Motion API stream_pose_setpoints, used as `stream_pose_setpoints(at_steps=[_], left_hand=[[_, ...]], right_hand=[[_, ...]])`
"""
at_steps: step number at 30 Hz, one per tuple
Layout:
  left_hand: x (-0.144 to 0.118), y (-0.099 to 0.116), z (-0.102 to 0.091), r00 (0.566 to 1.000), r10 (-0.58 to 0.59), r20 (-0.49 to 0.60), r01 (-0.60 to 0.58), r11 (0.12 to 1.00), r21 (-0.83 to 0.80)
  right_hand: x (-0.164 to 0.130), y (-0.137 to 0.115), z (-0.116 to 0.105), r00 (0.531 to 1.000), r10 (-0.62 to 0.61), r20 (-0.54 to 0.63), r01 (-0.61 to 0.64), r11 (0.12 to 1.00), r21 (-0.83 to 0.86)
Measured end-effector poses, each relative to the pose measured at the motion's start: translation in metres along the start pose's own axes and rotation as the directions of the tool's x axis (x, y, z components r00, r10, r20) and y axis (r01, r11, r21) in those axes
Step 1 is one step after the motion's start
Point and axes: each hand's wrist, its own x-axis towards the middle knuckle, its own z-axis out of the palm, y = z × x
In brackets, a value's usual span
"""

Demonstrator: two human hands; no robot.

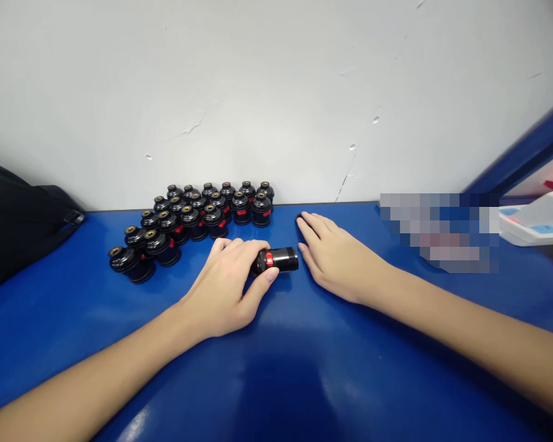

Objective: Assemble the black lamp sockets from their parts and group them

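My left hand (233,285) is closed around a black cylinder (284,259) with a red button on its side, which looks like a small flashlight. The cylinder lies sideways just above or on the blue table, its bare end pointing right. My right hand (334,255) is just right of that end, apart from it, with the fingers pressed together and curved. At its fingertips shows the edge of a small black part (298,218); the hand hides the rest. Beyond my left hand stand several black parts (192,222) with domed tops, brass-coloured centres and red tabs, grouped in rows.
The blue table (203,387) meets a scuffed white wall (276,92) at the back. A black bag (23,215) lies at the left edge. To the right are a pixelated patch and a white tray (534,233) with blue parts.
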Motion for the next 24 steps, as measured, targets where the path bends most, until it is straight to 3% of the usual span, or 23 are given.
stream_pose_setpoints(at_steps=[9, 14, 18, 19, 21, 24], left_hand=[[-0.001, -0.002, 0.001, 1.0, 0.0, -0.009, 0.0, 1.0, 0.006], [0.0, -0.004, 0.003, 0.999, 0.0, -0.035, 0.001, 1.0, 0.014], [0.0, -0.004, 0.003, 0.998, 0.008, -0.056, -0.008, 1.0, 0.006], [0.0, -0.004, 0.003, 0.998, 0.012, -0.059, -0.012, 1.0, 0.002], [0.0, -0.003, 0.003, 0.997, 0.027, -0.068, -0.028, 1.0, -0.009], [-0.001, -0.003, 0.003, 0.996, 0.048, -0.08, -0.05, 0.998, -0.032]], right_hand=[[0.032, 0.006, 0.008, 0.981, 0.19, 0.035, -0.191, 0.981, 0.041], [0.031, 0.005, 0.002, 0.974, 0.227, 0.027, -0.228, 0.962, 0.149], [0.013, -0.005, -0.018, 0.966, 0.255, -0.047, -0.226, 0.918, 0.326], [0.007, -0.01, -0.023, 0.953, 0.3, -0.039, -0.234, 0.812, 0.535], [-0.007, -0.022, -0.032, 0.942, 0.311, 0.126, -0.278, 0.516, 0.81], [-0.023, -0.041, -0.037, 0.946, 0.166, 0.278, -0.313, 0.25, 0.916]])
